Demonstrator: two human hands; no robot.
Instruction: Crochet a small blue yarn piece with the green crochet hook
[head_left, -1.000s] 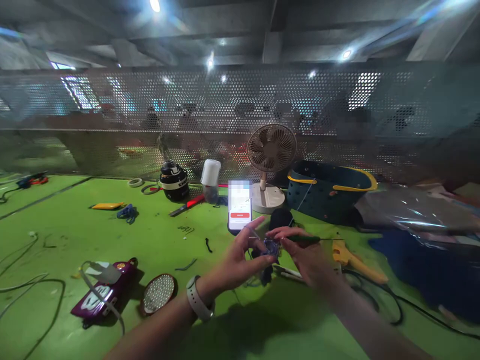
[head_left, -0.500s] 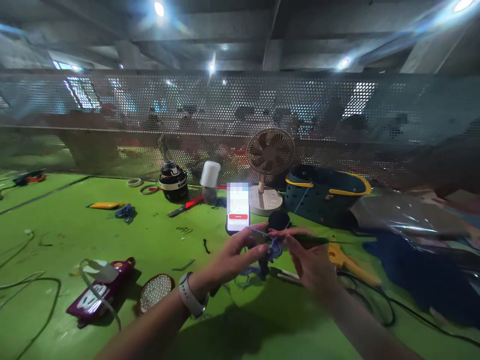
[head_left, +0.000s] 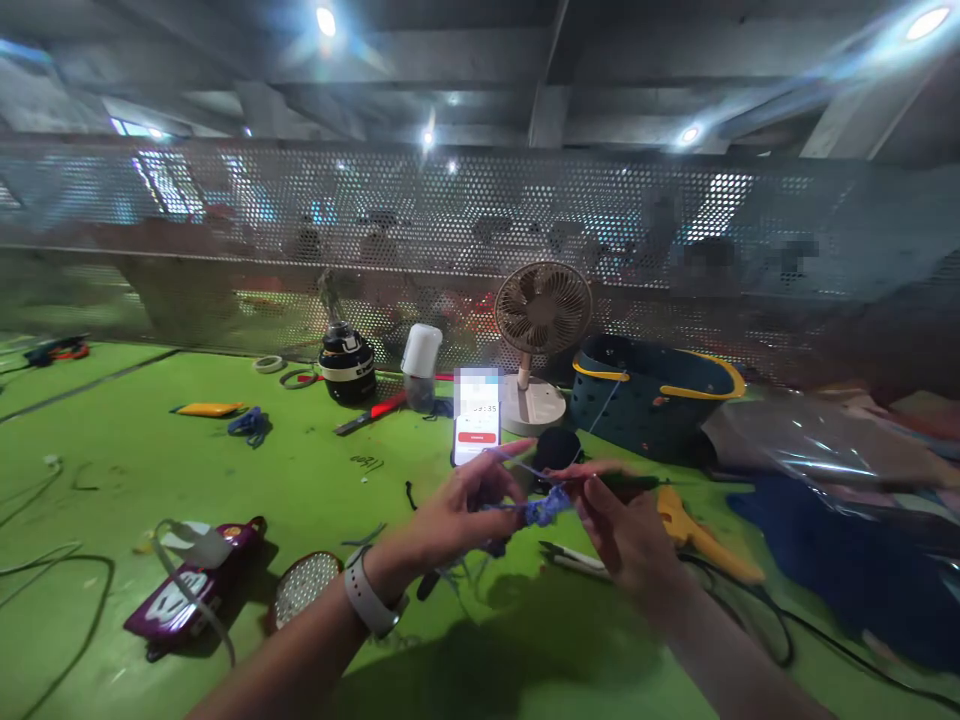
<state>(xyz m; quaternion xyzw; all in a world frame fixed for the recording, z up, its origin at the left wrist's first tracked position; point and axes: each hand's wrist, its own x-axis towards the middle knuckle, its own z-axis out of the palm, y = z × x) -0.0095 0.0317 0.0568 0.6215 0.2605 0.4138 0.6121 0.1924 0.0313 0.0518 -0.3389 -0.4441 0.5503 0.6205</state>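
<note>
My left hand (head_left: 476, 510), with a pale watch strap on its wrist, pinches a small blue-purple crocheted piece (head_left: 547, 506) between thumb and fingers. Its index finger is stretched out, and a strand of yarn runs from it toward the work. From the right, my right hand (head_left: 630, 525) closes its thumb and fingers on a slim crochet hook, whose tip is hidden at the piece. Loose yarn ends hang below my left hand. Just behind the hands is a dark round object (head_left: 559, 447), and a lit phone (head_left: 476, 425) stands upright.
A fan (head_left: 544, 310), a dark basket with yellow handles (head_left: 652, 395), a white-capped bottle (head_left: 421, 350) and a black jar (head_left: 347, 365) line the back. Yellow-handled scissors (head_left: 705, 535) and pens (head_left: 577, 560) lie right; a purple case (head_left: 195, 585) and round brush-like thing (head_left: 306, 588) lie left.
The crocheted piece has turned from hanging upright to lying more sideways between my hands. My left index finger has lifted and stretched out. The view has shifted slightly.
</note>
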